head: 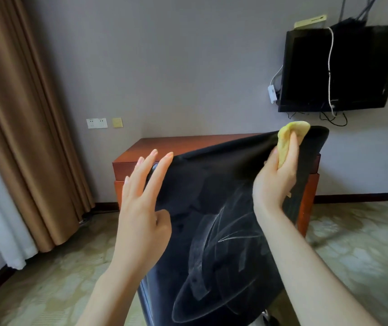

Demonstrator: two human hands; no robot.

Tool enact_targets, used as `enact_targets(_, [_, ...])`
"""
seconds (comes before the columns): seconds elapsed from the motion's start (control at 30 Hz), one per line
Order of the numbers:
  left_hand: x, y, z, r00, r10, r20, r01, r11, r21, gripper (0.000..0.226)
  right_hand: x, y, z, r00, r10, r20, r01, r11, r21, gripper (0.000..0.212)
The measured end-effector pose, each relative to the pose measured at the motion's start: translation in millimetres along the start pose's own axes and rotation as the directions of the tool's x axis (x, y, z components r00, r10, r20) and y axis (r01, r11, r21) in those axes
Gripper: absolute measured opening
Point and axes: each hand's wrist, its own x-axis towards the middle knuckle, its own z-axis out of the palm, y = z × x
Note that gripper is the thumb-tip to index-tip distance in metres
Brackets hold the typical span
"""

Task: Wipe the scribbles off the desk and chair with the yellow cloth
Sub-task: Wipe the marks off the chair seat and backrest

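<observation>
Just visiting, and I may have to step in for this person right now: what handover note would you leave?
Left grip: open hand, fingers straight, by the chair back's upper left edge.
Right grip: holds the bunched yellow cloth at the chair's top right edge.
White scribbles lower on the chair back are unwiped.
Desk stands behind the chair, top mostly hidden.
Left: wipe chair, then check desk.

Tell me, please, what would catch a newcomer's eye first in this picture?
The black chair back fills the middle, with white scribbles across its lower part. At its top right corner the right hand grips a yellow cloth, while the left hand is open by its left edge. Behind stands a reddish wooden desk, and a dark television hangs upper right.
</observation>
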Motion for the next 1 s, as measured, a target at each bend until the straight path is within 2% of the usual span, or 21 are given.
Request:
enact_targets(0.17, [-1.0, -3.4, -4.9, 1.000, 0.018, 0.020, -0.017, 0.999, -0.040, 0.113, -55.6, -17.9, 18.4, 0.966, -0.243, 0.085, 0.244, 0.970, 0.000, 0.048])
enact_targets(0.3, [-3.1, -6.1, -9.9, 0.995, -0.083, 0.049, 0.091, 0.979, -0.184, 0.108, -83.6, -23.0, 25.5, 0.875, -0.438, 0.205, 0.460, 0.885, -0.075, 0.045])
enact_targets(0.4, [-3.2, -10.8, -13.1, 0.989, -0.122, 0.079, 0.137, 0.963, -0.234, 0.107, -101.3, -32.4, 32.6, 0.725, -0.601, 0.336, 0.655, 0.753, -0.068, 0.038])
enact_targets(0.53, [-4.0, -15.3, -18.6, 0.990, -0.064, 0.128, 0.102, 0.945, -0.312, 0.106, -115.8, -34.7, 34.5, 0.494, -0.751, 0.439, 0.828, 0.561, 0.028, 0.033])
enact_targets(0.63, [-13.6, -19.4, -22.1, 0.982, -0.107, 0.158, 0.155, 0.931, -0.331, 0.105, -108.8, -16.9, 30.0, 0.280, -0.829, 0.484, 0.939, 0.340, 0.039, 0.037])
enact_targets(0.73, [-21.3, -21.9, -24.8, 0.977, -0.149, 0.152, 0.189, 0.934, -0.304, 0.106, -99.7, 17.3, 19.5, 0.031, -0.829, 0.559, 0.988, 0.112, 0.111, 0.043])
enact_targets(0.83, [-18.5, -25.2, -29.4, 0.982, -0.139, 0.129, 0.170, 0.948, -0.268, 0.100, -85.2, 48.4, 1.2, -0.158, -0.755, 0.637, 0.985, -0.074, 0.156, 0.049])
enact_targets(0.9, [-16.2, -28.0, -33.7, 0.990, -0.094, 0.110, 0.118, 0.963, -0.241, 0.088, -68.3, 55.1, -7.0, -0.204, -0.735, 0.646, 0.979, -0.141, 0.149, 0.048])
enact_targets(1.0, [-14.7, -28.0, -39.6, 0.986, -0.110, 0.129, 0.136, 0.968, -0.213, 0.089, -47.7, 46.6, -8.0, -0.137, -0.778, 0.612, 0.990, -0.121, 0.068, 0.048])
